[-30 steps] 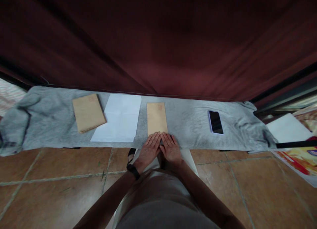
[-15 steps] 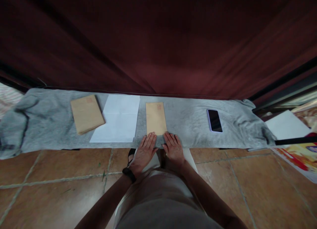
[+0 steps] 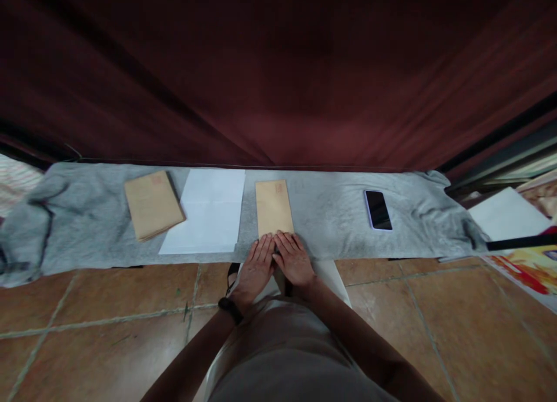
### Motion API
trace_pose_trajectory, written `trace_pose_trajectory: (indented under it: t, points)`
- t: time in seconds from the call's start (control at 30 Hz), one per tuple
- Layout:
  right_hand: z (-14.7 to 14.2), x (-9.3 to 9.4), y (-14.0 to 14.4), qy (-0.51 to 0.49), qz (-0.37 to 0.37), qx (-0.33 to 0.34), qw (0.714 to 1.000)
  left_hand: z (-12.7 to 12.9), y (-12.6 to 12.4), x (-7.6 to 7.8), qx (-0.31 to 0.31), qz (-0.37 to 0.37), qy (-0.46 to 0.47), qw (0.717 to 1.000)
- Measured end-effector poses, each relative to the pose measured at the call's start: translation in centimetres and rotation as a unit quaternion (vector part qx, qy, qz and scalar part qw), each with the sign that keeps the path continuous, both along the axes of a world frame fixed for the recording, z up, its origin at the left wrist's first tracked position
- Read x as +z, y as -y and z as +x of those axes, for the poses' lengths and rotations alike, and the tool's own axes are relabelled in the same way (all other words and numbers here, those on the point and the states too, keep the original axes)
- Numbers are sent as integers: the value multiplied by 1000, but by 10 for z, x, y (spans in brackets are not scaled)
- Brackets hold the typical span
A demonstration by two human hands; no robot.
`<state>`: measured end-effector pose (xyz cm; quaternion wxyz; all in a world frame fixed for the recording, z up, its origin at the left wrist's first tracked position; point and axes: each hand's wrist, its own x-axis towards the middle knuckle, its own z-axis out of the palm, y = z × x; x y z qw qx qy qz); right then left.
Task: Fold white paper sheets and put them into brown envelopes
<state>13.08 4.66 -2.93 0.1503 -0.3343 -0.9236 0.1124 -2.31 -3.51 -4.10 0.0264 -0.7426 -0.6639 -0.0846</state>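
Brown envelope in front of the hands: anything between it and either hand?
Nothing visible. Left hand and right hand lie flat, side by side, fingertips on the near end of the brown envelope on the grey cloth.

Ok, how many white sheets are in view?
2 for sure: one sheet on the grey cloth between the envelope stack and the single envelope; another at far right. More may lie beneath.
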Motion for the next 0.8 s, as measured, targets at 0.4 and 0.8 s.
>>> trace_pose_trajectory:
  t: [0.4,0.8]
  points:
    - [14,-4,0,13,1,-27,1000,-1,0,6,22,25,26,999]
    - [19,-4,2,14,-11,-33,999,15,-10,24,14,-8,68,998]
